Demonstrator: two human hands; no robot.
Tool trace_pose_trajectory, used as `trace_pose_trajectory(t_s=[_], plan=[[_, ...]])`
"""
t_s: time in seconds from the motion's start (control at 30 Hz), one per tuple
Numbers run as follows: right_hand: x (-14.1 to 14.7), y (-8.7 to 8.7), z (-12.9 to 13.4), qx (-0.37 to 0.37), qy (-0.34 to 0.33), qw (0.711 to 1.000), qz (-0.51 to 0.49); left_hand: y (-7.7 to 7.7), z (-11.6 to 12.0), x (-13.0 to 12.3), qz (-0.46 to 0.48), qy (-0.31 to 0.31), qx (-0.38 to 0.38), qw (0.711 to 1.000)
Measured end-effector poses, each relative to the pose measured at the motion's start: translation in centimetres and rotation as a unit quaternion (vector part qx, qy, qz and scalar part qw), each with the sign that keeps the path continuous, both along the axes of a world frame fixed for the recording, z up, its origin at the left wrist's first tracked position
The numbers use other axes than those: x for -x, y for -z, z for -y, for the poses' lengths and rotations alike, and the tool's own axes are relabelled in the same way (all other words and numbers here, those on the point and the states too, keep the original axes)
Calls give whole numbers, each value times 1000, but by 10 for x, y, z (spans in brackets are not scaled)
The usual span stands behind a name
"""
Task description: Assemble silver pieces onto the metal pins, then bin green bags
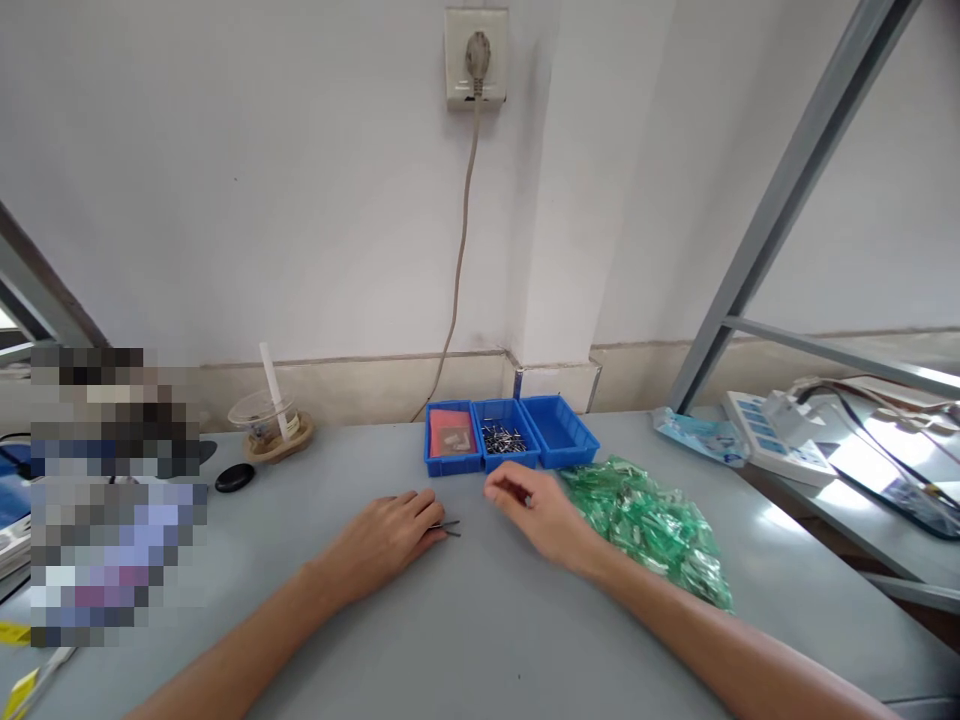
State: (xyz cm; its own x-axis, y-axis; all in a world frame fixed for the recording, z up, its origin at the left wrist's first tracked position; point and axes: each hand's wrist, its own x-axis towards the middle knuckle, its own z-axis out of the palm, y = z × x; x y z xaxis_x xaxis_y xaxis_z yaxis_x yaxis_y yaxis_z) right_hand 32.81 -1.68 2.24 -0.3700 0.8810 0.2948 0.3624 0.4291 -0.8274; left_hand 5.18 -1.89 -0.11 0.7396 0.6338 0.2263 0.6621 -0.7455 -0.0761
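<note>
My left hand [397, 530] rests palm down on the grey table, its fingers closed round what look like tweezers [451, 528]. Two thin dark metal prongs stick out to the right of the fingertips; the rest is hidden under the hand. My right hand [544, 512] hovers just in front of the blue bins, thumb and forefinger curled together. Whatever it may pinch is too small to make out. Short metal pins, perhaps rivets, [504, 438] fill the middle blue bin [514, 463]. The left blue bin [454, 466] holds a red packet [448, 425] and a brownish flat piece.
A blue bin [559, 430] stands at the right of the row. Crumpled green plastic bags [652, 525] lie beside my right forearm. At the left are a black round object [235, 478] and a clear cup [262, 415]. A white power strip [776, 440] lies far right. A blurred person sits far left.
</note>
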Motion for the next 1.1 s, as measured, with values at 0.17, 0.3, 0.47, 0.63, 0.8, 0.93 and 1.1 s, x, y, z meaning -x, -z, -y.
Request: trace_pose_trajectory(t_s=[0.17, 0.3, 0.47, 0.63, 0.8, 0.93, 1.1], plan=[[3, 3, 13, -113, -155, 965, 179, 1, 0, -1, -19, 3, -3, 1000], [5, 4, 12, -126, -167, 960, 187, -1, 2, -3, -26, -3, 2, 1000], [6, 3, 12, -137, -155, 958, 196, -5, 3, -4, -4, -3, 19, 1000], [4, 6, 8, -174, -133, 945, 242, -5, 2, -2, 43, 3, 39, 998], [1, 7, 2, -200, -96, 935, 275, -1, 0, 4, 52, 1, 29, 998], [4, 7, 3, -171, -29, 943, 285, 0, -2, 7, 57, -8, 36, 998], [8, 14, 1, -153, -10, 945, 290, -3, -1, 6, 66, -19, 56, 996]])
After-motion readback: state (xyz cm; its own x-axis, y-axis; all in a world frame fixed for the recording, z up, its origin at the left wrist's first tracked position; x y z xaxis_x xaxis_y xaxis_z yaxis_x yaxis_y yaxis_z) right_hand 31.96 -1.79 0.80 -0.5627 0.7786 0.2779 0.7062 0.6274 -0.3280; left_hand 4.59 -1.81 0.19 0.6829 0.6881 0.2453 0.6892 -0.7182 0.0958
